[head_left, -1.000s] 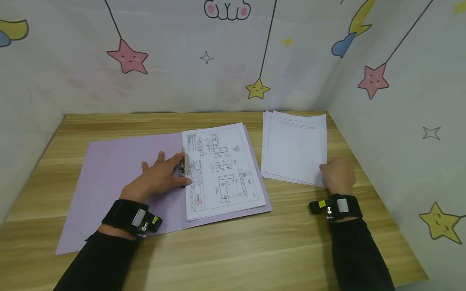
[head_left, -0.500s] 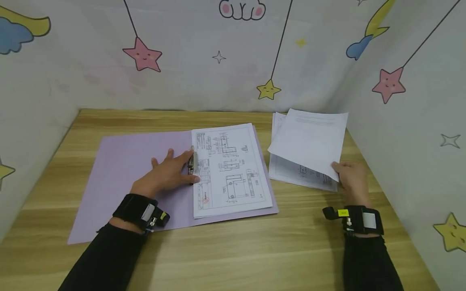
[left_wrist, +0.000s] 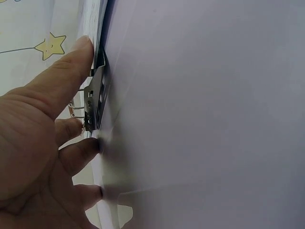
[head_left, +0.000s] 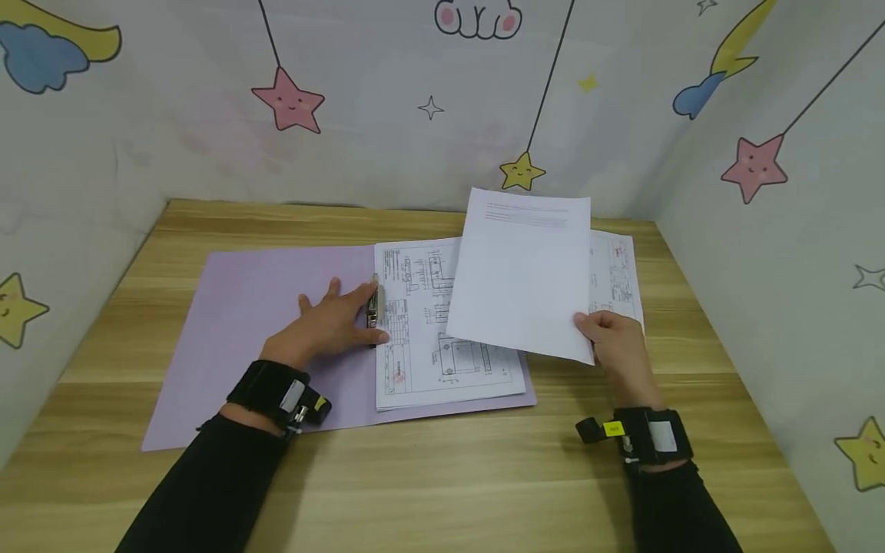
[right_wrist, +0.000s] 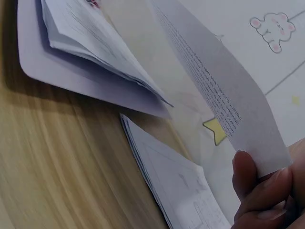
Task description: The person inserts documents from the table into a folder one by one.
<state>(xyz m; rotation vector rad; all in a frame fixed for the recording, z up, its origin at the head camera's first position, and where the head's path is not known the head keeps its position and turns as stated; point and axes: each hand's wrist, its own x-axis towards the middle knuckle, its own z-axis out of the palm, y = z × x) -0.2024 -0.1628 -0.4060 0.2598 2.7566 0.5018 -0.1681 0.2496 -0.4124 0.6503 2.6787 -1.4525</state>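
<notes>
A purple folder (head_left: 249, 322) lies spread on the table, with a stack of technical drawings (head_left: 422, 380) on its right side. My left hand (head_left: 318, 334) rests at the folder's metal clip (head_left: 374, 307), fingers spread and thumb on the stack's edge. In the left wrist view, the clip (left_wrist: 95, 102) stands between thumb and fingers. My right hand (head_left: 611, 346) pinches a sheet of paper (head_left: 518, 276) by its lower right corner. That sheet is raised over the drawings and hides part of them. In the right wrist view, printed lines show on the sheet (right_wrist: 224, 81).
More drawings (head_left: 615, 276) lie on the table to the right, partly behind the raised sheet. The wooden table (head_left: 442, 476) meets a patterned wall cloth (head_left: 387, 153) at the back and right.
My right hand has lifted the top sheet from the right pile and carried it left over the folder, uncovering a drawing below. The left hand stays at the clip. The head view has shifted slightly.
</notes>
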